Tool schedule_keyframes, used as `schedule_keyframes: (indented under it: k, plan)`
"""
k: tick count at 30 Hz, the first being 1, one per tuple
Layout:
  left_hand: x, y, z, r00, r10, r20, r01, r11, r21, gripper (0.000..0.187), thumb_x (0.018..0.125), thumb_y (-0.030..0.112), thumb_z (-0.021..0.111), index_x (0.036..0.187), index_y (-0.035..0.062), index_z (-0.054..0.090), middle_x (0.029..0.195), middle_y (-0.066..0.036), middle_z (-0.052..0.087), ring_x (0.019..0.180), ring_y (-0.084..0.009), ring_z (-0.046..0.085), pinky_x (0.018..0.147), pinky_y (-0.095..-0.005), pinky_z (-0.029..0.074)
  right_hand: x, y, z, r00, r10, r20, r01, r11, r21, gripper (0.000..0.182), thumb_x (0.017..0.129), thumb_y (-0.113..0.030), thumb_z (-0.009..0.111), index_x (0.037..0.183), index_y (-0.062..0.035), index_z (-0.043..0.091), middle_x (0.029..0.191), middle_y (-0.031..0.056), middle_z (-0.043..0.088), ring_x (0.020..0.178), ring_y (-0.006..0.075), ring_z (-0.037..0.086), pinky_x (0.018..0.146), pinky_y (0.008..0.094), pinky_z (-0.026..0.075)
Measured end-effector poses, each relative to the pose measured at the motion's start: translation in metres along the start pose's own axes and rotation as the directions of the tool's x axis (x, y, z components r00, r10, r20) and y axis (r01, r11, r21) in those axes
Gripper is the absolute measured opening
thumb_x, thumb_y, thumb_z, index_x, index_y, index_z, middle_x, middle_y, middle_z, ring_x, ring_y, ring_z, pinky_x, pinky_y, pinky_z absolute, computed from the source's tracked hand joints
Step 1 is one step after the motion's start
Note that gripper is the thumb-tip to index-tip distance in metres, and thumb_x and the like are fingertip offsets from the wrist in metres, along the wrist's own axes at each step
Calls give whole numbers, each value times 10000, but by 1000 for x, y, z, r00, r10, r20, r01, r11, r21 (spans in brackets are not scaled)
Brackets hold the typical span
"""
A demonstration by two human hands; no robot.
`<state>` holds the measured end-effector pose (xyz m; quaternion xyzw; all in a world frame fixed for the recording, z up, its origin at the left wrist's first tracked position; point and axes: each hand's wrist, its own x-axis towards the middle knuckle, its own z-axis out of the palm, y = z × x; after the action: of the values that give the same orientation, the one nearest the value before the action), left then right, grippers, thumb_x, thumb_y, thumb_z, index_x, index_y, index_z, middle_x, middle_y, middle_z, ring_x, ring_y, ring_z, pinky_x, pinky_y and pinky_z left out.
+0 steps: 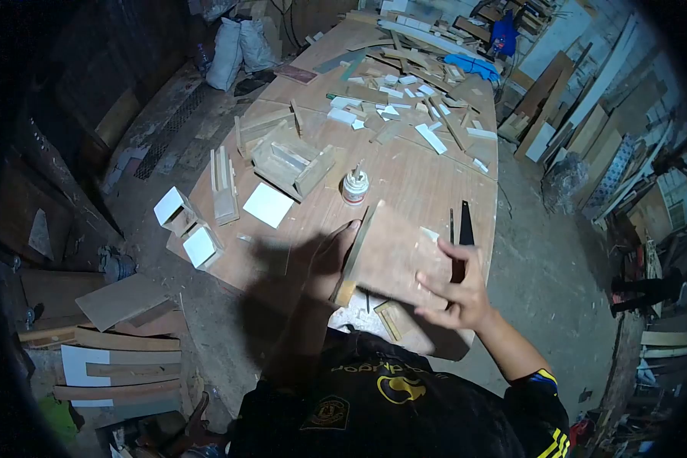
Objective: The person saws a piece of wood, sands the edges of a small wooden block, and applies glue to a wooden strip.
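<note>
A flat wooden panel (401, 256), with a thicker wooden strip along its left side, is held up over the near edge of the table. My left hand (330, 259) is closed around that left side, partly in shadow. On the right, my right hand (462, 294) grips the panel's edge with fingers spread over its face. Just beyond the panel stands an open white jar (355, 187) with sticks or brushes in it. To the right lies a dark handsaw (466, 229). A small wooden frame piece (389, 320) shows beneath the panel.
The wooden table (404, 183) carries an open wooden box assembly (290, 160), a white square board (268, 204), white-topped blocks (200, 246) at the left edge, and many offcuts (389, 107) farther back. Boards (122, 366) lie on the floor at left; white sacks (240, 53) stand behind.
</note>
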<state>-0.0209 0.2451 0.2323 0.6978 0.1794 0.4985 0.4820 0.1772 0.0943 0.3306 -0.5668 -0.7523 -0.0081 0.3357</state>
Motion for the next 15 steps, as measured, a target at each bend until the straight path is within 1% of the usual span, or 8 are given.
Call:
schedule_keyframes:
  k: [6, 7, 8, 9, 11, 12, 14, 15]
  plan:
    - [16, 13, -2, 841, -480, 250, 525, 615, -588, 450, 881, 144, 627, 1274, -35, 504, 1172, -137, 615, 1072, -255, 601, 908, -342, 494, -8, -3, 0, 989, -145, 39, 144, 989, 32, 540, 578, -352, 851, 1095, -269, 724, 1241, 255, 530, 1048, 332, 491, 834, 401, 383]
    - [12, 12, -1, 839, -481, 253, 528, 614, -586, 450, 881, 144, 627, 1274, -35, 504, 1172, -137, 615, 1072, -255, 601, 908, -342, 494, -7, 4, -1, 988, -141, 56, 140, 990, 13, 536, 578, -354, 850, 1092, -269, 726, 1234, 254, 530, 1052, 336, 488, 832, 404, 389]
    - [6, 9, 2, 980, -194, 44, 198, 963, -183, 453, 889, 159, 612, 1284, -32, 496, 1179, -144, 608, 1072, -267, 601, 905, -349, 496, -1, 5, -1, 1000, -20, 21, 20, 1000, -12, 534, 578, -358, 847, 1089, -256, 728, 1212, 250, 535, 1049, 340, 488, 832, 410, 401]
    - [3, 7, 4, 982, 190, 9, -183, 931, 316, 457, 897, 173, 597, 1293, -28, 487, 1185, -151, 602, 1072, -279, 600, 903, -356, 499, 2, 12, 2, 998, 34, -58, -35, 999, -7, 542, 582, -366, 841, 1098, -246, 726, 1206, 249, 538, 1042, 341, 489, 837, 411, 402]
    - [3, 2, -1, 990, 136, 33, -140, 947, 290, 500, 881, 176, 609, 1314, -28, 462, 1219, -171, 582, 1105, -313, 586, 925, -362, 493, 4, -1, 2, 998, 24, -57, -24, 1000, -4, 542, 585, -371, 838, 1101, -250, 725, 1200, 244, 543, 1040, 341, 496, 860, 415, 403]
    - [6, -4, -7, 984, -156, 91, 173, 957, -232, 448, 895, 179, 603, 1277, -25, 490, 1177, -159, 599, 1067, -287, 598, 905, -349, 498, -3, -6, 2, 997, -74, 27, 74, 997, -10, 550, 588, -364, 839, 1114, -258, 721, 1237, 242, 538, 1042, 334, 497, 879, 422, 401]
    - [2, -16, -14, 735, -410, 541, 604, 31, -797, 352, 922, 185, 591, 1205, -19, 546, 1094, -137, 632, 990, -234, 622, 864, -324, 506, -7, -11, 9, 987, -157, 33, 155, 986, 65, 522, 599, -353, 839, 1101, -273, 723, 1291, 245, 523, 1051, 335, 501, 878, 427, 396]
    - [-4, -21, -8, 728, -414, 546, 610, 28, -792, 352, 922, 185, 591, 1205, -19, 546, 1094, -137, 632, 990, -234, 622, 864, -324, 506, -7, -7, 12, 985, -168, 34, 166, 984, 67, 509, 604, -347, 838, 1096, -276, 724, 1304, 249, 519, 1054, 340, 501, 875, 430, 394]
